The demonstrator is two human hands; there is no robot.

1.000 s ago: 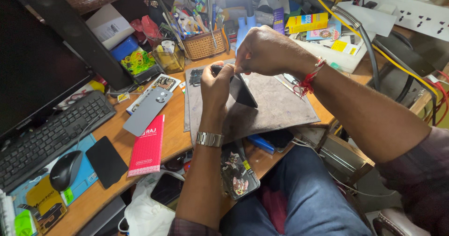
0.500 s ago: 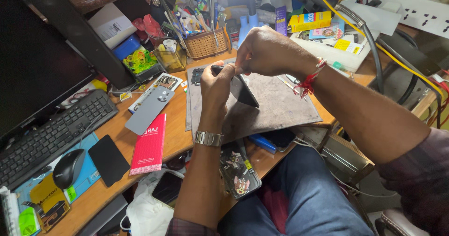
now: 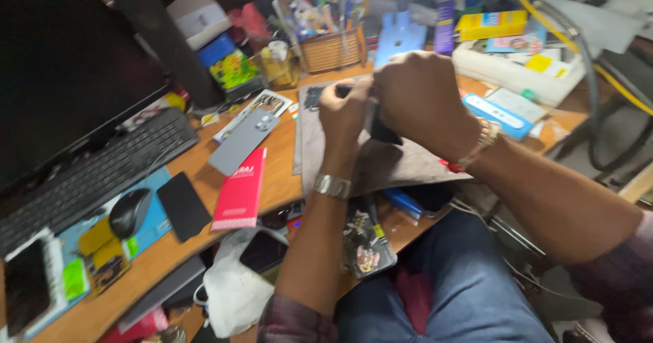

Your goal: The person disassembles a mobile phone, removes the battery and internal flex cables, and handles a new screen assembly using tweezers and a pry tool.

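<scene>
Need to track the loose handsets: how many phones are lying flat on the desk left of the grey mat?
2: a grey phone face down beside the keyboard, and a black phone next to the mouse. Clutter may hide others.

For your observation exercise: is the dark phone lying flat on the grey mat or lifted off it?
Lifted: both hands, left hand and right hand, hold the dark phone above the grey mat.

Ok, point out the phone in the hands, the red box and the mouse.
Phone [image 3: 382,131], head view: dark lower edge showing under the right hand [image 3: 418,98] and beside the left hand [image 3: 345,108].
Red box [image 3: 240,189], head view: middle of its top face.
Mouse [image 3: 130,212], head view: centre of its black back.
</scene>
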